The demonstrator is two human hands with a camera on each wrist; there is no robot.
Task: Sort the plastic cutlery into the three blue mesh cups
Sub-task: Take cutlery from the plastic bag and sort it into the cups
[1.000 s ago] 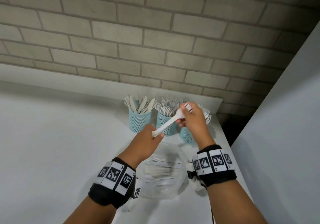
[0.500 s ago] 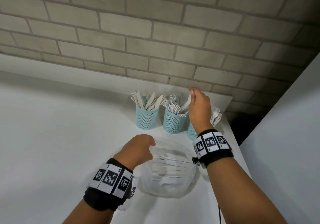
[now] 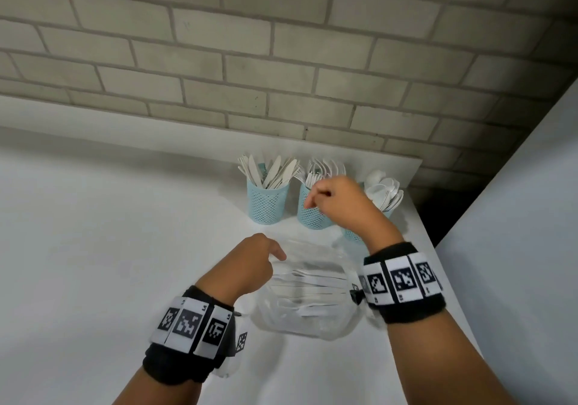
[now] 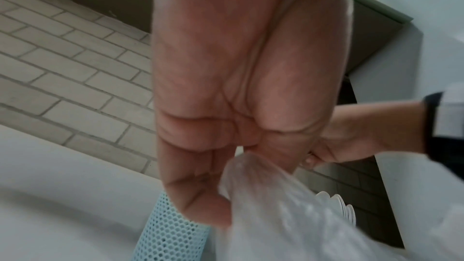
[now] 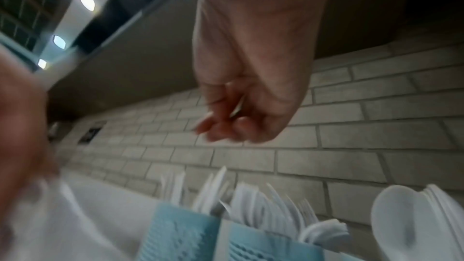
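Note:
Three blue mesh cups stand in a row at the back of the white table. The left cup [image 3: 267, 204] holds knives, the middle cup [image 3: 309, 217] forks, and the right cup [image 3: 352, 235], half hidden behind my wrist, holds spoons [image 3: 384, 193]. A clear plastic bag [image 3: 306, 298] with several white cutlery pieces lies in front of them. My left hand [image 3: 250, 267] pinches the bag's rim [image 4: 288, 215]. My right hand [image 3: 337, 204] hovers in front of the fork cup with its fingers [image 5: 220, 126] curled and nothing in them.
A brick wall [image 3: 281, 60] runs close behind the cups. The table's right edge [image 3: 438, 248] lies just past the spoon cup, with a dark gap and a white panel [image 3: 516, 217] beyond. Bare tabletop [image 3: 109, 232] stretches to the left.
A second ago both hands held a white fork. The right hand carried it to the middle cup, let go and has drawn back empty. The left hand dropped to the bag's rim.

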